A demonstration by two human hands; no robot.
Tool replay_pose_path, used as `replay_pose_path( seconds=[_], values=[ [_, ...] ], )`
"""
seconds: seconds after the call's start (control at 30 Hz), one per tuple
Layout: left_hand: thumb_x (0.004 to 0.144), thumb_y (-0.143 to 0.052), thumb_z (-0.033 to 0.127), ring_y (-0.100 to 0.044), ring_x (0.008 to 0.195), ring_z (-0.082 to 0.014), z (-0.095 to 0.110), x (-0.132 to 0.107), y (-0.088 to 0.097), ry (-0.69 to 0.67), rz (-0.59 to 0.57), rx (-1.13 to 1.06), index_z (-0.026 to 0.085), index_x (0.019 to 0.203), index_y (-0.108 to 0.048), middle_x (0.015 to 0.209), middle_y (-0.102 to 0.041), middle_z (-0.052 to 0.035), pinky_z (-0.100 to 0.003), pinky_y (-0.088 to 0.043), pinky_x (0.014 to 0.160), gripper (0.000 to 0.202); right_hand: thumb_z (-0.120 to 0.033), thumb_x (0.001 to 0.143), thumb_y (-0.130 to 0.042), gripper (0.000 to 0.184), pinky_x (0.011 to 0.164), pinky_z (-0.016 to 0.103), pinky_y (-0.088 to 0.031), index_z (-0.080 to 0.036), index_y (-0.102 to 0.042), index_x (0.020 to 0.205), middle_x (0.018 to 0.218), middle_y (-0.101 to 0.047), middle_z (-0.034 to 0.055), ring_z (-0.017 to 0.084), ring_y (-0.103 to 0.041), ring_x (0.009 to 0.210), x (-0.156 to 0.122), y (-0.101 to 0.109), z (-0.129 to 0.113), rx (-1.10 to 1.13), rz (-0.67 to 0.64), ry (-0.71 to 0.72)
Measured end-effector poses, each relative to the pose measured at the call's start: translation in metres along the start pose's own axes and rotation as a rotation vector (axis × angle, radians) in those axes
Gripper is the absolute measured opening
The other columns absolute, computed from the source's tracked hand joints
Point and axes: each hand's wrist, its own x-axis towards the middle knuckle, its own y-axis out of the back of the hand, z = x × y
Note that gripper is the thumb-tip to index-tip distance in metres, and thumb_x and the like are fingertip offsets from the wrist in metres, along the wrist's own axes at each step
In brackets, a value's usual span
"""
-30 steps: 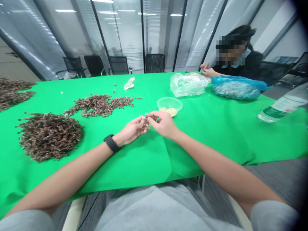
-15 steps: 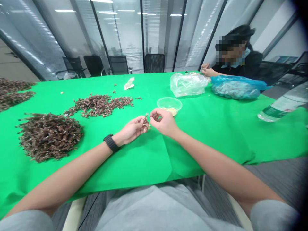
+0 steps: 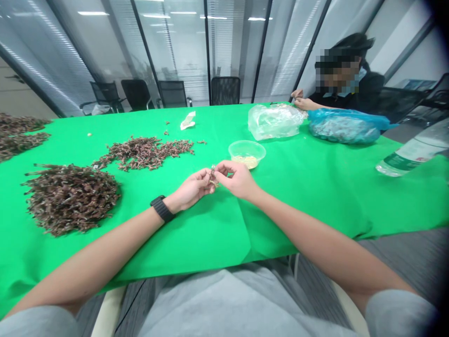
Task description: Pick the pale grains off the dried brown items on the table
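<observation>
Over the green-covered table, my left hand is closed around a small bundle of thin brown wire-like pieces with golden tips at its lower end. My right hand pinches at the upper end of that bundle, its thumb and forefinger meeting the left fingertips. What exactly lies between the right fingers is too small to make out. Just behind my right hand stands a clear round plastic bowl with small pale yellow bits on its bottom. A large heap of similar brown pieces lies to the left of my left hand.
A flatter brown pile spreads behind my left hand, near a crumpled white scrap. Farther right are a clear plastic bag, a filled blue bag and a tilted bottle. Another person sits at the far right.
My right hand has moved slightly left, from just beside the bundle to touching its upper end. The left hand keeps its hold, almost still.
</observation>
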Motion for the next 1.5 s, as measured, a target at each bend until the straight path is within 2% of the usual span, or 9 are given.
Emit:
replay_pose_path(
  seconds=[0.2, 0.3, 0.5, 0.77, 1.07, 1.37, 1.5],
  values=[
    [0.085, -0.076, 0.023, -0.057, 0.067, -0.0089, 0.0, -0.001, -0.003, -0.007, 0.004, 0.027, 0.015, 0.092, -0.061, 0.083, -0.059, -0.0001, -0.022, -0.05, 0.066, 0.019, -0.024, 0.088, -0.054, 0.025, 0.052, 0.024, -0.032, -0.017, -0.055, 0.064, 0.057, -0.05, -0.0038, 0.009, -0.042, 0.053, -0.002, 0.001, 0.001, -0.155, -0.03, 0.032],
    [0.084, -0.078, 0.025, -0.056, 0.066, -0.0088, 0.0, -0.001, -0.004, -0.016, -0.002, 0.045, 0.016, 0.089, -0.06, 0.081, -0.058, 0.0004, -0.021, -0.049, 0.065, 0.021, -0.025, 0.089, -0.052, 0.029, 0.051, 0.024, -0.028, -0.017, -0.055, 0.062, 0.055, -0.048, -0.0042, 0.008, -0.038, 0.052, -0.003, 0.001, 0.0, -0.196, -0.073, 0.044],
    [0.082, -0.08, 0.033, -0.054, 0.064, -0.0097, -0.004, 0.0, 0.0, -0.058, -0.033, 0.102, 0.016, 0.086, -0.058, 0.077, -0.056, 0.0011, -0.023, -0.046, 0.064, 0.028, -0.027, 0.091, -0.052, 0.032, 0.051, 0.025, -0.028, -0.015, -0.059, 0.062, 0.056, -0.051, -0.0031, 0.008, -0.038, 0.052, -0.003, 0.003, 0.001, -0.185, -0.114, 0.063],
    [0.082, -0.08, 0.04, -0.049, 0.062, -0.0083, -0.006, 0.001, 0.003, -0.124, -0.039, 0.17, 0.015, 0.078, -0.055, 0.075, -0.059, -0.0004, -0.022, -0.038, 0.061, 0.036, -0.02, 0.089, -0.049, 0.027, 0.06, 0.024, -0.037, -0.016, -0.066, 0.068, 0.067, -0.065, 0.0006, 0.011, -0.052, 0.061, -0.002, 0.005, 0.001, -0.107, -0.176, 0.062],
    [0.082, -0.08, 0.04, -0.047, 0.062, -0.0091, -0.005, 0.001, 0.004, -0.134, -0.038, 0.188, 0.015, 0.077, -0.056, 0.075, -0.058, -0.0009, -0.023, -0.036, 0.061, 0.035, -0.025, 0.094, -0.05, 0.03, 0.059, 0.024, -0.036, -0.016, -0.068, 0.071, 0.066, -0.061, -0.0009, 0.01, -0.049, 0.06, -0.001, 0.007, 0.001, -0.091, -0.222, 0.07],
    [0.083, -0.077, 0.054, -0.044, 0.059, -0.008, -0.011, 0.003, 0.006, -0.159, -0.05, 0.262, 0.015, 0.078, -0.054, 0.072, -0.057, 0.0002, -0.023, -0.031, 0.057, 0.045, -0.025, 0.092, -0.051, 0.03, 0.057, 0.025, -0.033, -0.016, -0.068, 0.069, 0.062, -0.059, -0.002, 0.01, -0.046, 0.057, -0.003, 0.009, 0.004, -0.13, -0.226, 0.063],
    [0.082, -0.077, 0.055, -0.044, 0.059, -0.0086, -0.013, 0.003, 0.007, -0.182, -0.043, 0.299, 0.016, 0.079, -0.055, 0.07, -0.057, 0.0007, -0.023, -0.031, 0.057, 0.045, -0.025, 0.092, -0.051, 0.03, 0.056, 0.025, -0.033, -0.016, -0.069, 0.069, 0.061, -0.059, -0.0016, 0.011, -0.047, 0.057, -0.004, 0.009, 0.002, -0.149, -0.226, 0.055]
  ],
)
